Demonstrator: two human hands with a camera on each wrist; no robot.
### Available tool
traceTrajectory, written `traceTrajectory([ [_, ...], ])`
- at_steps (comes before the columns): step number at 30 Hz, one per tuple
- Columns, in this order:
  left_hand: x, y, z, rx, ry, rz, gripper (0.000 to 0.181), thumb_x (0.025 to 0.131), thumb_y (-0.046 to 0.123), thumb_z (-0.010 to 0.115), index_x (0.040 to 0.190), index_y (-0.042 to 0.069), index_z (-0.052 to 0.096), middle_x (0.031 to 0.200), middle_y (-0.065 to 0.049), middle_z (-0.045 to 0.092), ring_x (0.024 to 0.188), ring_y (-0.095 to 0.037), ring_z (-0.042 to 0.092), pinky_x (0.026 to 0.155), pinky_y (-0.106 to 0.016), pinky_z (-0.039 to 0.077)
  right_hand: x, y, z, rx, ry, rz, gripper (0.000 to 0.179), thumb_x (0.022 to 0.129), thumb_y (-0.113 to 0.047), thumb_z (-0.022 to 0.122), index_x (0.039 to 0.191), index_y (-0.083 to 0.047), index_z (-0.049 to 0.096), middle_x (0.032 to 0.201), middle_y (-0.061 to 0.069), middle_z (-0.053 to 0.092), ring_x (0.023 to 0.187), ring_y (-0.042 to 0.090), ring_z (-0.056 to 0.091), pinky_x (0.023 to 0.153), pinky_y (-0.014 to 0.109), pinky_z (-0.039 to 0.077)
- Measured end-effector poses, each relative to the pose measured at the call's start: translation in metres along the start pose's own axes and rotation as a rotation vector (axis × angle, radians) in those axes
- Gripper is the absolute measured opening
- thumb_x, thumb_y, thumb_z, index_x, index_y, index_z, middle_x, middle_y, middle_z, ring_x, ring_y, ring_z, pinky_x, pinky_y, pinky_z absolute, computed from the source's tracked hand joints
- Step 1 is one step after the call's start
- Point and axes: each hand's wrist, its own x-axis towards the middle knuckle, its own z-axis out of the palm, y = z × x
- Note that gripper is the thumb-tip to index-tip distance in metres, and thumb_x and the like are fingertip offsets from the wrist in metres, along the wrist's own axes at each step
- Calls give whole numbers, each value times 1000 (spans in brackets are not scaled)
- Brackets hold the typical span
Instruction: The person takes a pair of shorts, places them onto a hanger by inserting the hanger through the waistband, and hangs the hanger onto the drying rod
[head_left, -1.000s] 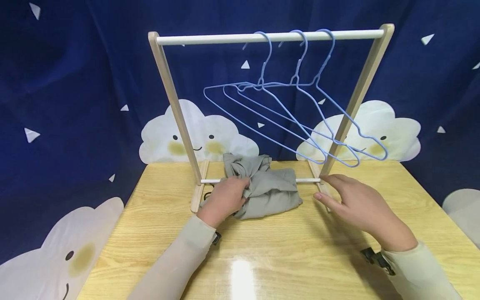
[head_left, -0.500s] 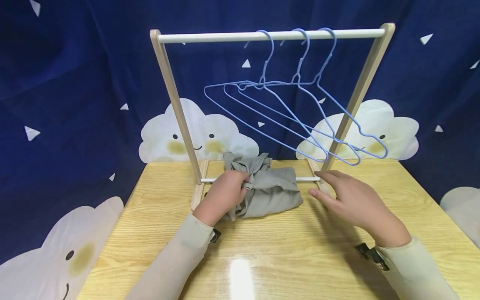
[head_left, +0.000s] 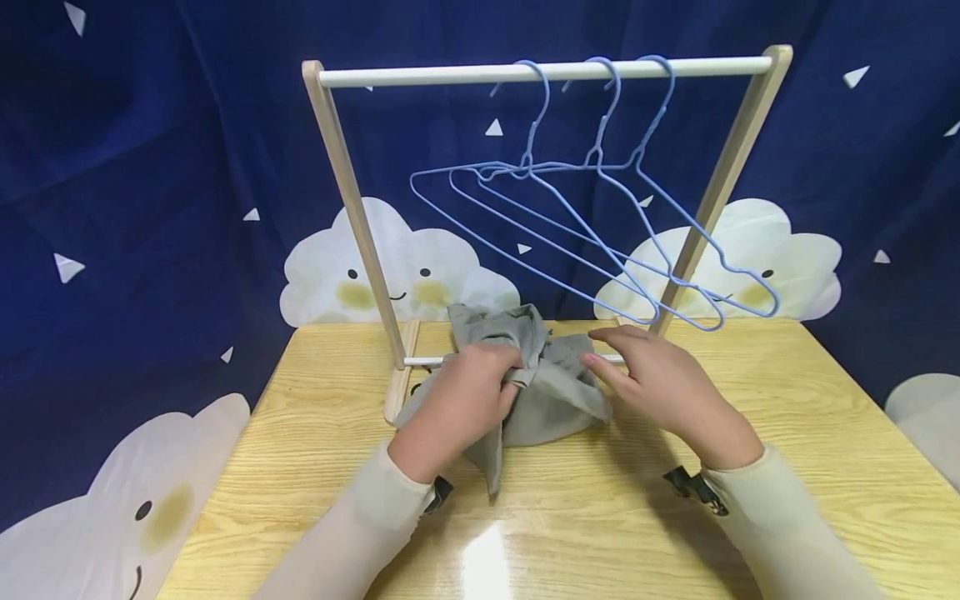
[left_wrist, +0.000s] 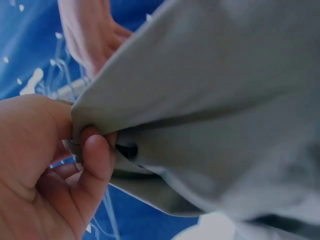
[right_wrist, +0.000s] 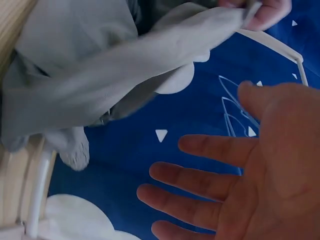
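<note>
A head camera looks forward and down over the rack (head_left: pixel 450 76) as close-in wrist cameras share the grey cloth (left_wrist: pixel 200 85).

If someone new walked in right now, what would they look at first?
Probably the three blue hangers, hanging from the white top bar of the wooden rack. Next might be the gray cloth lower down, pinched by the left hand, with the right hand beside it, fingers spread and holding nothing. Behind it all, smiling clouds stand out on the dark blue backdrop.
</note>
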Motion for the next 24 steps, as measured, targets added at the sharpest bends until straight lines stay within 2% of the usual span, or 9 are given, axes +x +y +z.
traceTrajectory([
  [5,-12,18,-4,24,9,47,26,87,-3,78,79,15,60,76,4,60,71,-11,55,62,-25,48,16,-1,15,25,10,-39,45,116,-38,50,142,-6,69,144,15,69,135,40,65,111,61,51],
  [11,-27,33,-8,19,-16,34,27,86,-1,78,78,16,59,70,5,56,64,-8,50,56,-22,43,39,7,33,73,24,-47,33,112,-21,58,137,-3,71,137,18,73,132,40,66,111,59,51],
  [14,-34,38,-8,20,-35,22,27,83,0,78,78,17,58,70,6,56,64,-6,49,55,-21,42,50,13,42,80,12,-23,34,109,-16,61,139,-4,69,137,19,72,131,42,66,110,60,51],
  [18,-40,43,-8,65,-69,20,32,82,2,79,72,19,53,65,8,52,62,-6,52,53,-23,43,62,22,53,79,-29,41,38,108,-15,61,142,-1,66,138,23,71,130,45,66,109,62,51],
  [20,-41,44,-7,88,-101,11,34,83,4,79,71,19,51,62,9,50,61,-6,54,52,-24,44,67,26,59,70,-44,57,38,107,-16,60,142,0,66,135,25,72,125,46,69,105,62,53],
  [24,-42,45,-5,98,-165,-5,37,86,7,79,70,20,49,60,9,48,59,-5,54,48,-25,43,74,33,69,36,-49,65,32,107,-19,59,132,-2,70,120,22,76,103,39,72,90,59,57],
])
